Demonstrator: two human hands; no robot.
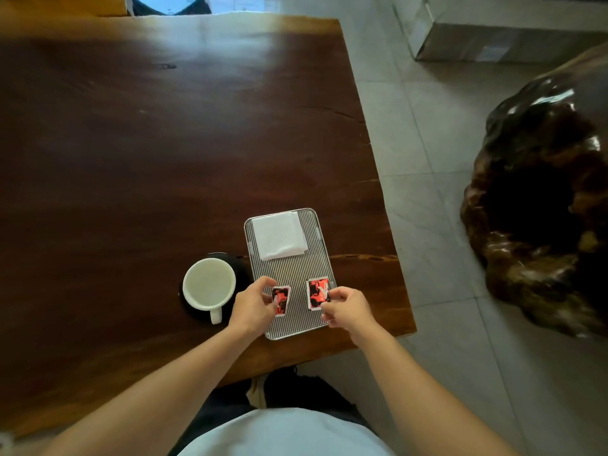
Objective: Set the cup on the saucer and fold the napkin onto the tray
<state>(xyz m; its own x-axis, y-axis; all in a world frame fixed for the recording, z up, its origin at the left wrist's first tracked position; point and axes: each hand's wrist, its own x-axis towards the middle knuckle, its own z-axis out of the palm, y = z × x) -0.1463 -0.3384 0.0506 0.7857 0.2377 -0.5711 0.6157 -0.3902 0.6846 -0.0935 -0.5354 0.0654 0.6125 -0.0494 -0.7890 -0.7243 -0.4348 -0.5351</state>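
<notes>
Packets, two of them, small, red and black with white borders, lie on the near end of a rectangular silver metal tray with a ribbed floor (pixel 297 268). The left packet (pixel 281 299) is pinched at its near left edge between the thumb and fingers of the left hand (pixel 253 306), and it sits tilted. The right packet (pixel 317 293) is larger in view and lies flat; the right hand (pixel 345 307) has its curled fingertips closed on the packet's right edge. Each packet carries a white mark and some printing, but the writing is too small and blurred to read, so no brand can be told.

On the far end of the same tray rests a folded white napkin (pixel 279 235), roughly square, its edges nearly in line with the tray's sides.

Just left of the tray stands a white ceramic cup (pixel 209 284) with its handle pointing toward the person. It sits upright on a round black saucer (pixel 241 269), whose dark rim shows around the cup's far and right sides and comes close to the tray's left edge. The cup's inside looks pale; whether it holds liquid cannot be told.

Everything rests near the right front corner of a dark brown wooden tabletop (pixel 164 143). Beyond the tabletop's right edge is a grey tiled floor (pixel 427 143), and on it a large, glossy, dark carved wood stump (pixel 543 209).
</notes>
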